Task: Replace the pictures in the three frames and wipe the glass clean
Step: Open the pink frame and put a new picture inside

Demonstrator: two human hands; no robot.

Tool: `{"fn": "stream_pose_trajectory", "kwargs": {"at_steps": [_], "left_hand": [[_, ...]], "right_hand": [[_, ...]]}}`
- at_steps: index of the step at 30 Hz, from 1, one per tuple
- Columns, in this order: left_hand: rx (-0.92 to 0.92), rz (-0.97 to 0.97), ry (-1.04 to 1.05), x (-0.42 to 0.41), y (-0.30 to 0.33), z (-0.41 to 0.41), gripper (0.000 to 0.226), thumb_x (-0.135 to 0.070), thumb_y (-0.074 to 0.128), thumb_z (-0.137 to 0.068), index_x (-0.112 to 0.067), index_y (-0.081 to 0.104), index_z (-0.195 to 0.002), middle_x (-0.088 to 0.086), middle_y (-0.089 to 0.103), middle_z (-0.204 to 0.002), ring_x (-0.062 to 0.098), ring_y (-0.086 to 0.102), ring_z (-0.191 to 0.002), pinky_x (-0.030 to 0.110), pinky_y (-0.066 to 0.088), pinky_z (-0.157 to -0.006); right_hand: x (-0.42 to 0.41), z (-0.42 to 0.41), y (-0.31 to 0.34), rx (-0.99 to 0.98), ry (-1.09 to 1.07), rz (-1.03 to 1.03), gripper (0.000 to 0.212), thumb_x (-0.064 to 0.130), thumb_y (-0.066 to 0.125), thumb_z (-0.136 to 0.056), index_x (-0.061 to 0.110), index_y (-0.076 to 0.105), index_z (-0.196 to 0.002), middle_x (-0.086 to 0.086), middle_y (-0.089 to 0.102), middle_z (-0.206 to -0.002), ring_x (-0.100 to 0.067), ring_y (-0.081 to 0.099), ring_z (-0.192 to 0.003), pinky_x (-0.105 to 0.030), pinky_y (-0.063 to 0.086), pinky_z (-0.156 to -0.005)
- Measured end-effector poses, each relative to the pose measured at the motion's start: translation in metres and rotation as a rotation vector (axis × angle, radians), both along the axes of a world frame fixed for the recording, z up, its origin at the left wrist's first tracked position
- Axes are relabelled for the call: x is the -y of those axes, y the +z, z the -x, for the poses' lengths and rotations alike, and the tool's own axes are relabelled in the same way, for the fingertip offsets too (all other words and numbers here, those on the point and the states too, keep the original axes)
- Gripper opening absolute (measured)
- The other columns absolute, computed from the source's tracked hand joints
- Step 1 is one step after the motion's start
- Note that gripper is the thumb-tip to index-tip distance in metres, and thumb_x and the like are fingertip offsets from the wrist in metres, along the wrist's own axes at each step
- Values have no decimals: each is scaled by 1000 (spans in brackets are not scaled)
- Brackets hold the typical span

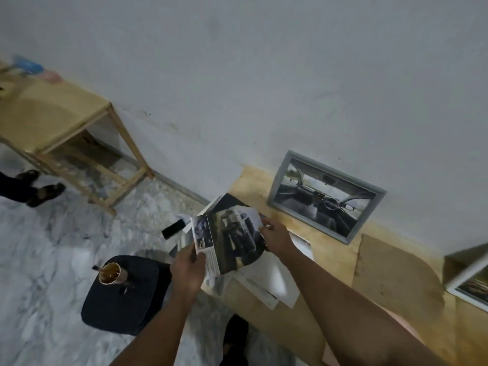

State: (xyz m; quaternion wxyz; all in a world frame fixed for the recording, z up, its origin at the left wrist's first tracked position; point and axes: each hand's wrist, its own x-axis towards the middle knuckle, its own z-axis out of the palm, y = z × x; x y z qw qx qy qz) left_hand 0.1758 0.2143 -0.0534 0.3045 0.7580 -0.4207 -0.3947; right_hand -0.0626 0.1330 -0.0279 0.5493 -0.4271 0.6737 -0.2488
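Both hands hold one printed page [232,241] in the air above the table's [396,276] near end. The left hand [188,270] pinches its lower corner, thumb on top and fingers curled beneath; the right hand [274,235] grips the far edge, fingers bent round it. Both forearms reach forward from the bottom of the view, the right one crossing over the table. The page shows a dark car and bends between the two grips.

Under the hands lie loose white sheets [266,286], and just left of the page a black phone-like object [173,229]. Beyond the right hand a grey frame [326,195] leans on the wall, showing a car interior. Far right of it, a white frame [468,283] is cut by the edge. Left of the left hand a dark stool [132,307] carries a cup [111,273]. Farther left stands a wooden table [52,117].
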Motion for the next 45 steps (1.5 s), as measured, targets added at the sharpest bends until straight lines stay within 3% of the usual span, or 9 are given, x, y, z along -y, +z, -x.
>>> {"fn": "stream_pose_trajectory", "kwargs": {"at_steps": [5,9,15,19,23,26,32,39,45], "left_hand": [[314,-177,-119,16,-28,-35,70,-55,37,-80,-28,53,-143,7,51,-150,35,35,-143,54,33,-115],[374,-270,-152,22,-43,-40,71,-53,44,-91,-28,37,-157,9,26,-167,38,8,-155,64,24,-118],[615,-244,-203,13,-61,-39,68,-51,43,-85,-15,60,-140,24,52,-145,54,37,-139,68,47,-94],[684,-163,-471,17,-71,-40,67,-48,58,-89,-21,47,-150,14,39,-160,45,29,-149,64,39,-110],[670,-64,-764,22,-79,-31,70,-55,46,-88,-23,49,-150,12,41,-160,41,32,-150,62,36,-114],[683,-59,-824,27,-81,-21,69,-55,43,-85,-23,56,-144,12,48,-155,42,43,-143,64,42,-108],[733,-66,-855,28,-78,-17,68,-55,43,-83,-22,60,-139,13,54,-149,43,49,-137,63,47,-101],[654,4,-820,32,-57,4,70,-57,44,-84,-19,58,-141,16,53,-148,43,45,-139,62,46,-103],[-98,-291,-484,37,-19,100,74,-63,61,-92,-23,43,-151,16,53,-148,37,53,-134,56,45,-110]], "right_hand": [[35,-48,-35,-103,118,-55,30,18,52,-100,15,65,-127,-6,67,-115,-28,65,-107,-48,57,-95],[49,-66,-55,-203,206,-113,41,26,50,-102,20,56,-142,-5,62,-136,-27,60,-122,-43,48,-107],[42,-56,-74,-486,300,-56,46,49,51,-97,31,54,-140,-6,55,-137,-29,59,-118,-45,51,-103],[26,-12,-68,-691,229,24,48,42,57,-97,29,52,-142,-8,52,-141,-31,53,-125,-45,48,-103],[2,39,-71,-889,318,-110,87,66,67,-80,37,27,-152,-4,35,-154,-32,37,-140,-54,37,-109],[-11,57,-77,-947,400,-191,115,75,75,-65,36,15,-155,-4,24,-160,-33,28,-145,-58,29,-112],[-18,64,-82,-986,347,-150,117,72,78,-64,32,17,-156,-9,34,-149,-34,35,-137,-54,30,-110],[-36,82,-72,-562,114,-99,94,58,86,-68,28,44,-146,4,56,-134,-22,59,-115,-35,52,-95],[-89,139,-32,-18,-350,-142,66,60,89,-67,24,66,-118,2,74,-113,-20,73,-100,-44,63,-88]]}}
